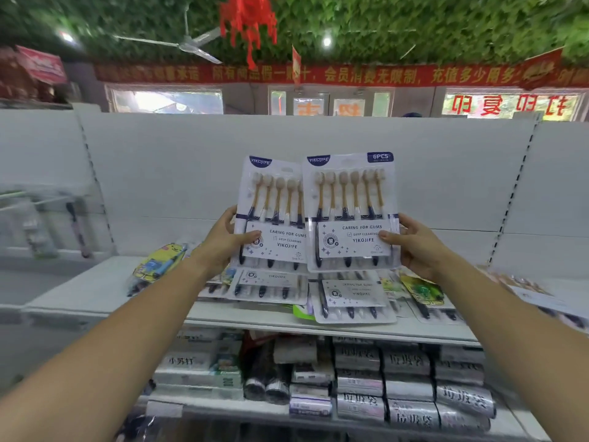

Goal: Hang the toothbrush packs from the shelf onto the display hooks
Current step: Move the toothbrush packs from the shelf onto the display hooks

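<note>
Up front, the left hand (223, 240) grips the left edge of one six-brush toothbrush pack (271, 215), thumb curled over its printed card and fingers behind. That pack stands upright in front of the white back panel (191, 161), and its right edge is tucked behind a second upright toothbrush pack (350, 212). The right hand (417, 247) pinches that second pack's right edge, thumb on the card. Both packs are held above the white shelf (95, 291), where a yellow cartoon pack (159, 260) and more flat-lying toothbrush packs (353, 298) rest beneath them. On the lower shelf lie boxes and silver rolls (408, 387). Overhead are a ceiling fan (191, 44), a red hanging ornament (248, 20), a red banner (350, 74) and a leafy green ceiling.
</note>
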A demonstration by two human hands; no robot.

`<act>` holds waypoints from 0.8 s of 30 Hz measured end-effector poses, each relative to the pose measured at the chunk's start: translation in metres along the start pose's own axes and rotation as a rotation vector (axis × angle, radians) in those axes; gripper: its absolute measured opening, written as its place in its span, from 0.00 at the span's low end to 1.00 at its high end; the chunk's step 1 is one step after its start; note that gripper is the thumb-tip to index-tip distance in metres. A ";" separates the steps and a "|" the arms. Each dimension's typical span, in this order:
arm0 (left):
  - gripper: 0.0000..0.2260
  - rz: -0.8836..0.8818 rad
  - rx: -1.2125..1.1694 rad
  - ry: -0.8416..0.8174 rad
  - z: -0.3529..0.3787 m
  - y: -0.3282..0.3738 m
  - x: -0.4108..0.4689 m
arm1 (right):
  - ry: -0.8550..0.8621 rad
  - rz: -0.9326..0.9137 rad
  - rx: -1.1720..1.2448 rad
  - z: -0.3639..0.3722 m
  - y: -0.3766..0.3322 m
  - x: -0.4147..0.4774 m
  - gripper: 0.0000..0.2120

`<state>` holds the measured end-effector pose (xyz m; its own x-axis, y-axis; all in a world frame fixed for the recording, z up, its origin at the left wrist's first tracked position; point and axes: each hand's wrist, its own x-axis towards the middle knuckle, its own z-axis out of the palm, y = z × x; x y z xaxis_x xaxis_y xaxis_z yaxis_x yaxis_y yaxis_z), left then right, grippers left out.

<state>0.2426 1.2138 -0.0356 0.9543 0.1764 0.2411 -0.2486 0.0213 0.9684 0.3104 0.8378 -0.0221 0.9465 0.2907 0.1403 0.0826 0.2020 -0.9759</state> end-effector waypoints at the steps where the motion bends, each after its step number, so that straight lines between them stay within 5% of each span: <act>1: 0.27 0.004 -0.006 0.023 -0.011 0.003 -0.008 | -0.024 0.007 0.012 0.013 0.003 0.004 0.36; 5: 0.25 0.011 0.000 0.110 -0.065 0.005 -0.040 | -0.112 0.030 0.042 0.067 0.021 0.018 0.27; 10: 0.25 0.025 0.017 0.258 -0.138 0.007 -0.081 | -0.216 0.053 0.026 0.125 0.041 0.025 0.47; 17: 0.37 -0.001 -0.005 0.334 -0.217 -0.007 -0.128 | -0.258 0.092 0.104 0.191 0.082 0.027 0.28; 24: 0.29 0.001 -0.034 0.390 -0.263 -0.010 -0.154 | -0.291 0.103 0.086 0.252 0.101 0.021 0.20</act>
<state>0.0542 1.4450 -0.0993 0.8209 0.5373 0.1935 -0.2616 0.0525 0.9638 0.2599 1.1005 -0.0759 0.8183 0.5669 0.0952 -0.0479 0.2322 -0.9715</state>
